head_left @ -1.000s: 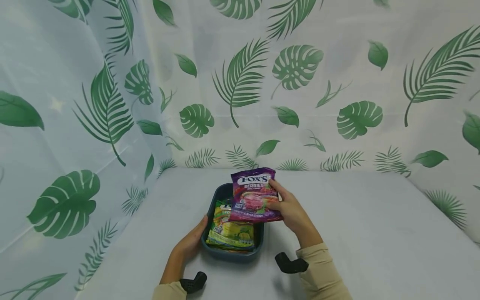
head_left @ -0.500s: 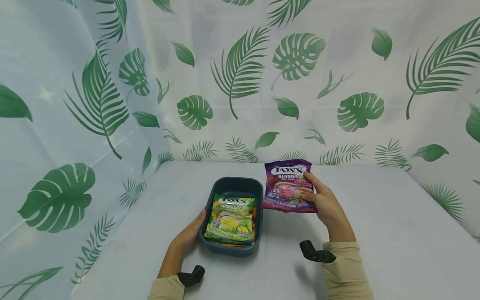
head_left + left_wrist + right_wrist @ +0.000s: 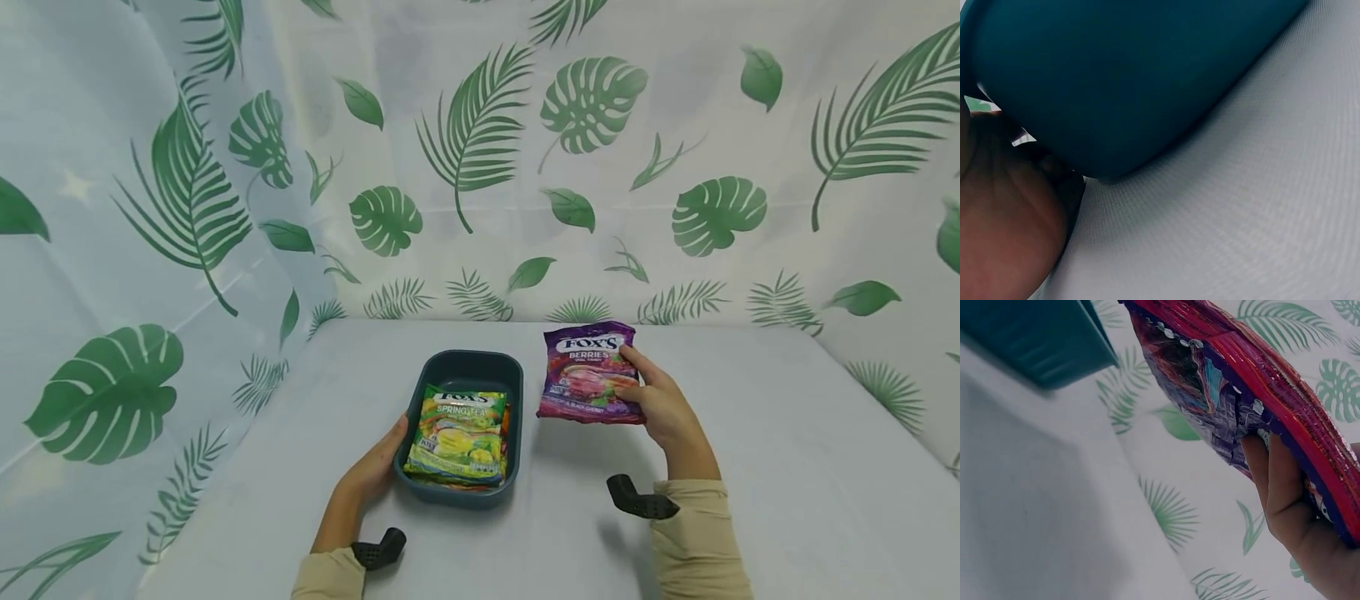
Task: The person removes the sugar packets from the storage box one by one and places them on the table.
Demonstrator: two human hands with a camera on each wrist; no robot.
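Note:
My right hand (image 3: 662, 406) pinches a purple pack of Fox's Berries candy (image 3: 588, 375) by its right edge, held up in the air to the right of a dark blue-green bin (image 3: 470, 501). From below, the right wrist view shows the pack's (image 3: 1222, 394) crimped bottom seam and the fingers (image 3: 1282, 481) behind it. Inside the bin lies a green-and-yellow pack of Fox's Spring Tea candy (image 3: 459, 437), with a strip of orange packaging (image 3: 504, 433) showing beside it. My left hand (image 3: 375, 467) rests against the bin's left outer wall; its fingers are partly hidden in the left wrist view.
The bin stands on a white tabletop (image 3: 787, 442), with a shadow under the raised pack. Behind and to the left hangs a white leaf-print sheet (image 3: 480, 275). Black wrist devices (image 3: 641, 498) are strapped over both beige sleeves.
The right hand has carried the Berries pack from over the bin out to the right, uncovering the Spring Tea pack. The left hand stays at the bin. The view has shifted slightly.

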